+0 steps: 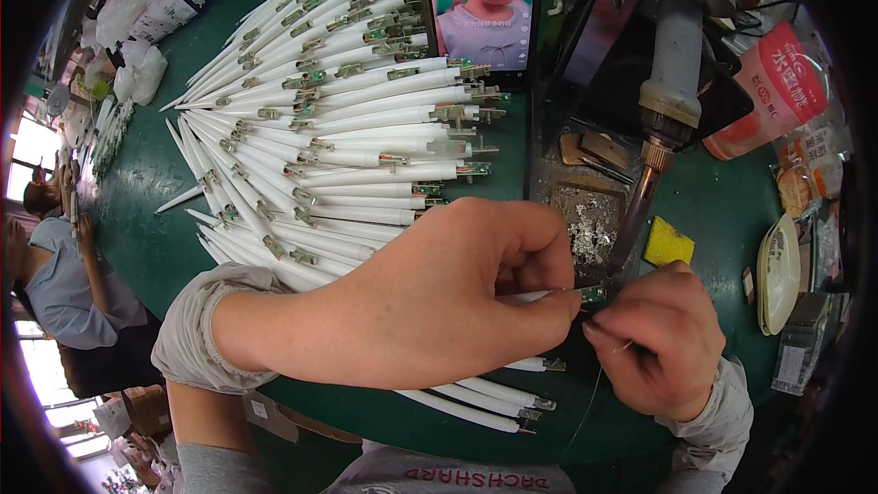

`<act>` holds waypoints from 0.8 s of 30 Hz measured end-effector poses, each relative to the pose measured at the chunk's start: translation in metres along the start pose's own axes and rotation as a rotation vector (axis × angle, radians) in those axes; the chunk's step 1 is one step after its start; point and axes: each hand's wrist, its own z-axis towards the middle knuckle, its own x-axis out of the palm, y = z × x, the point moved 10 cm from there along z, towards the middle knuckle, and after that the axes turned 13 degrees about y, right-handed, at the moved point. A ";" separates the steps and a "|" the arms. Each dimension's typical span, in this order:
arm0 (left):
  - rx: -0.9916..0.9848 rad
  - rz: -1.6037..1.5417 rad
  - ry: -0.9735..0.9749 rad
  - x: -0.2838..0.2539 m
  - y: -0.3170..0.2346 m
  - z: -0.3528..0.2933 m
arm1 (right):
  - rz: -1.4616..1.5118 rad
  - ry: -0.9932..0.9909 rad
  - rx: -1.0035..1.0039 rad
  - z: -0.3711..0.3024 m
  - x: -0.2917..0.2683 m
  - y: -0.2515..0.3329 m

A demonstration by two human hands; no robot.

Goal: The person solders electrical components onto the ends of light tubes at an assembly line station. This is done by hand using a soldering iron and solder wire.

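My left hand (pixel 421 302) is closed on a white tapered stick, whose small green circuit board (pixel 594 294) sticks out past the thumb. That board is right beside the tip of a soldering iron (pixel 672 82), which slants down from the upper right; contact I cannot tell. Close by on the right, my right hand (pixel 663 338) is closed in a pinch on a thin wire (pixel 594 398) that hangs down; it looks like solder wire. Left of my hands, many white sticks (pixel 366 142) with circuit-board ends lie fanned out in layers. Several more sticks (pixel 480 410) lie below my left hand.
A phone (pixel 482 14) stands upright at the back. By the iron are a metal tray (pixel 585 220) of solder scraps and a yellow sponge (pixel 669 241). A pink-and-white cup (pixel 768 91) and a pale dish (pixel 777 274) stand right. Another person (pixel 78 279) sits far left.
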 end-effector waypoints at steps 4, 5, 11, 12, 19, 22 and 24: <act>-0.087 0.059 0.018 0.005 0.003 -0.003 | -0.099 0.044 -0.115 -0.003 0.003 0.012; -0.086 0.059 0.019 0.006 0.003 -0.003 | -0.137 0.045 -0.148 -0.004 0.005 0.015; -0.119 0.071 0.036 0.010 0.008 -0.003 | -0.285 0.036 -0.241 -0.007 0.010 0.026; -0.120 0.079 0.045 0.010 0.007 -0.003 | -0.304 0.035 -0.244 -0.006 0.010 0.027; -0.063 0.062 0.123 0.012 0.004 -0.003 | -0.298 0.024 -0.244 -0.006 0.010 0.025; -0.040 0.105 0.109 0.011 0.003 -0.002 | -0.265 0.045 -0.194 -0.006 0.012 0.020; -0.058 0.120 0.094 0.012 0.004 -0.001 | -0.130 0.039 -0.090 -0.004 0.013 0.007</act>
